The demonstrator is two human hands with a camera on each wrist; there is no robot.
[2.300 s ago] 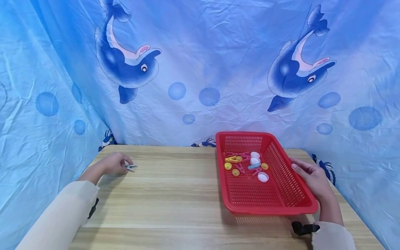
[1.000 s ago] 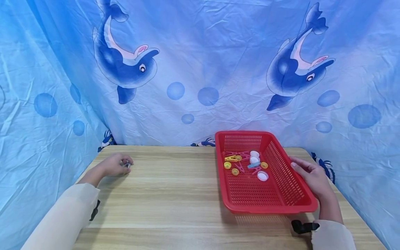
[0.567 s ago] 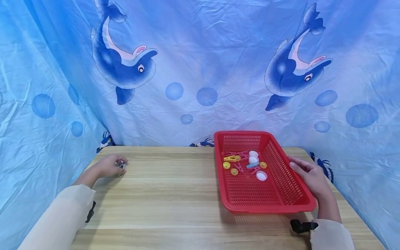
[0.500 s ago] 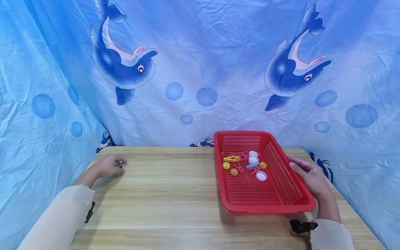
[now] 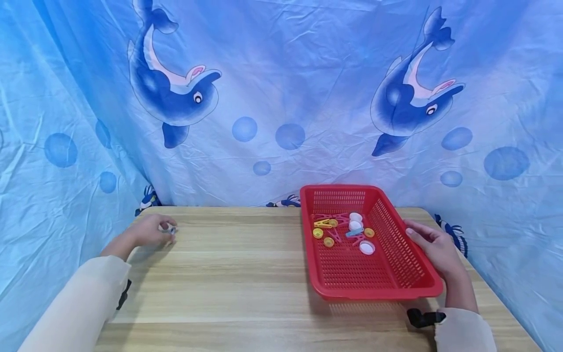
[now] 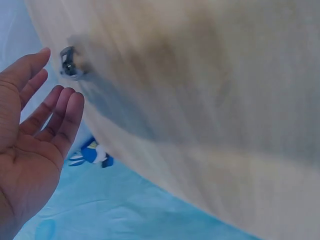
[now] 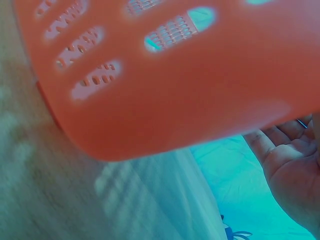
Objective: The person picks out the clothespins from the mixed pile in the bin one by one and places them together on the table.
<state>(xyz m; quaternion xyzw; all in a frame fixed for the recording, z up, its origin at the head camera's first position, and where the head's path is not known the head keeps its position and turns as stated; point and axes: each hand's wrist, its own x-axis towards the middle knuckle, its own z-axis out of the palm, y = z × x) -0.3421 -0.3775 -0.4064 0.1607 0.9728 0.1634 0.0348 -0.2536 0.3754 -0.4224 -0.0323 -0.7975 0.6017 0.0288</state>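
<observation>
In the head view my left hand (image 5: 151, 231) is low over the far left of the table, its fingers spread beside a small pale clothespin (image 5: 172, 230). The left wrist view shows the clothespin (image 6: 69, 64) on the wood just beyond the parted fingertips, its metal spring visible. On the right, my right hand (image 5: 437, 249) grips the side rim of a red plastic basket (image 5: 382, 293), thumb over the edge. Inside lie pink clothespins, a yellow clothespin (image 5: 322, 224), a blue clothespin (image 5: 354, 232), several small yellow cups and several white round pieces, one of them a white round cap (image 5: 367, 248).
The wooden table (image 5: 228, 283) spans the space between both hands. A blue curtain (image 5: 264, 98) with dolphins hangs behind and along both sides. Below the basket's near edge, its shadow falls on the table.
The left hand moved slightly left with the clothespin pinched, then its fingers parted and let it go on the table. The right hand stays on the basket; the view shifted a little.
</observation>
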